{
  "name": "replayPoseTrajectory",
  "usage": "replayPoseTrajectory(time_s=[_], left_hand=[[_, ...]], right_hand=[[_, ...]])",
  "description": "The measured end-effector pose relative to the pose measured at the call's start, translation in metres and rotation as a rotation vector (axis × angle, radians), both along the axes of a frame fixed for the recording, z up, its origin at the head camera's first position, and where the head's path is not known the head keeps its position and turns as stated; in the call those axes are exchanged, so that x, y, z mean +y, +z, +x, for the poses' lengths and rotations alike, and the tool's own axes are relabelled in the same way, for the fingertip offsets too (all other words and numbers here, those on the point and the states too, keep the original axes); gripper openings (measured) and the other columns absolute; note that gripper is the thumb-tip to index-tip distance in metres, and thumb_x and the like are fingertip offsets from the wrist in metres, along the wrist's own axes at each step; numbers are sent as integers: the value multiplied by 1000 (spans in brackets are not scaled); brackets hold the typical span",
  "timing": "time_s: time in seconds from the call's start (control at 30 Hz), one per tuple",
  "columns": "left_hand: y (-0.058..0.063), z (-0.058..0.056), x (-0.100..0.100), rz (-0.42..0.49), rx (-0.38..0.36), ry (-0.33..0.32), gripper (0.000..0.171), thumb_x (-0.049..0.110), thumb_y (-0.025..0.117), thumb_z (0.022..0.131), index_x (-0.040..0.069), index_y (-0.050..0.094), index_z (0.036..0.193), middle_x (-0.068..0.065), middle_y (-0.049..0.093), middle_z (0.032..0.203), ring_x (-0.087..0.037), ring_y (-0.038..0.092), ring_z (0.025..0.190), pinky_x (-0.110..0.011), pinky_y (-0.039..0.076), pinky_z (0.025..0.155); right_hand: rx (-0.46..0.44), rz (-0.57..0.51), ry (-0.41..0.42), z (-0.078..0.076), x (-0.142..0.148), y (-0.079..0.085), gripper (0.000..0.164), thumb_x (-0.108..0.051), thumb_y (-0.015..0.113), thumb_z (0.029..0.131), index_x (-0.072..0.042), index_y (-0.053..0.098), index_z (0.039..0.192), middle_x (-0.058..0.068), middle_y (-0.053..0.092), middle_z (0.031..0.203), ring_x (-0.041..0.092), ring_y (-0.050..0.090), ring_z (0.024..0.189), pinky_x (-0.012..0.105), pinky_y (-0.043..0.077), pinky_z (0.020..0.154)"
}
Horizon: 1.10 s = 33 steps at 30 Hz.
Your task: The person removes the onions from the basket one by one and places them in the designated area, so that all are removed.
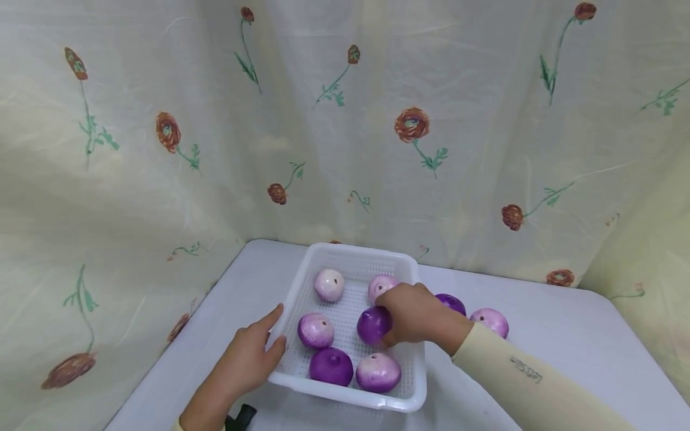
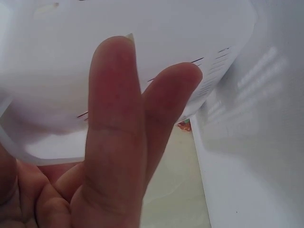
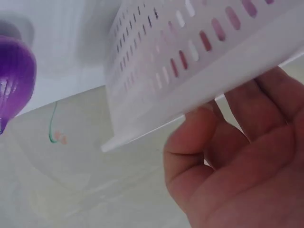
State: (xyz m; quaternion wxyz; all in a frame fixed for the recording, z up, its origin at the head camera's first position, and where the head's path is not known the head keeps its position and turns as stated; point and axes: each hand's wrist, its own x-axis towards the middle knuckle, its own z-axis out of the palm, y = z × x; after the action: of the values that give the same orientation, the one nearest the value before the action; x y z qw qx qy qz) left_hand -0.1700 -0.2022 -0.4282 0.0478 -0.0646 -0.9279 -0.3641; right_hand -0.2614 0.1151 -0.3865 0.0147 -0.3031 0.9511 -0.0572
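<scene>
Right hand [image 1: 412,314] grips onion [image 1: 373,326] in basket [image 1: 334,392]; left hand [image 1: 245,359] spread beside it. Likely placing; next calls for release.

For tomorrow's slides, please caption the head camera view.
Right hand gripping a purple onion at a white basket of onions, left hand beside the basket.

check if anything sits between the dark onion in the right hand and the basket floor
Nothing visible does: the right hand holds the dark purple onion inside the basket, and bare floor shows left of it in the head view. Whether the onion touches the floor is hidden.
</scene>
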Motion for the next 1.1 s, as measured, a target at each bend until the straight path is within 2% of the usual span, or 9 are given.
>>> replayPoseTrajectory(time_s=[0.07,0.2,0.33,0.47,0.67,0.9,1.1], left_hand=[[0,0,0,0,1,-1,64,14,69,101,4,46,159,2,41,60,-9,32,51,-29,37,45],[0,0,1,3,4,-2,64,13,69,101,3,46,159,0,44,60,-10,34,51,-30,38,46],[0,0,2,0,11,-9,63,13,70,100,2,46,158,0,51,62,-10,40,52,-30,41,47],[2,1,2,-1,17,-11,63,13,70,100,2,47,158,1,48,61,-10,39,51,-30,41,47],[3,2,2,-5,-2,-2,64,14,70,100,3,46,159,3,40,59,-9,34,52,-30,38,46],[4,7,3,-4,6,-14,63,12,70,99,2,48,157,2,40,59,-10,34,52,-30,38,47],[4,6,4,10,12,-16,64,12,70,99,3,47,158,4,38,58,-8,33,50,-28,36,45]], right_hand=[[9,-49,4,-1,2,1,50,-41,102,64,-23,79,104,-15,70,87,7,61,78,44,52,78],[-16,-202,-8,-1,9,4,62,-41,103,65,-18,78,117,-12,73,97,7,63,81,33,56,78],[-19,-356,-19,-1,21,9,69,-43,102,66,-15,77,124,-9,74,104,8,67,92,32,58,83],[5,-449,-64,2,34,13,79,-50,99,68,-12,73,132,-6,75,110,11,69,101,35,58,85],[11,-556,-159,16,57,17,81,-59,95,69,-16,72,134,-4,74,115,18,70,101,32,59,77],[-1,-672,-275,35,95,18,84,-54,97,70,-12,70,137,4,74,117,22,73,99,30,60,77],[-41,-774,-377,51,128,16,78,-48,96,74,-13,69,139,7,74,121,22,74,102,28,58,79]])
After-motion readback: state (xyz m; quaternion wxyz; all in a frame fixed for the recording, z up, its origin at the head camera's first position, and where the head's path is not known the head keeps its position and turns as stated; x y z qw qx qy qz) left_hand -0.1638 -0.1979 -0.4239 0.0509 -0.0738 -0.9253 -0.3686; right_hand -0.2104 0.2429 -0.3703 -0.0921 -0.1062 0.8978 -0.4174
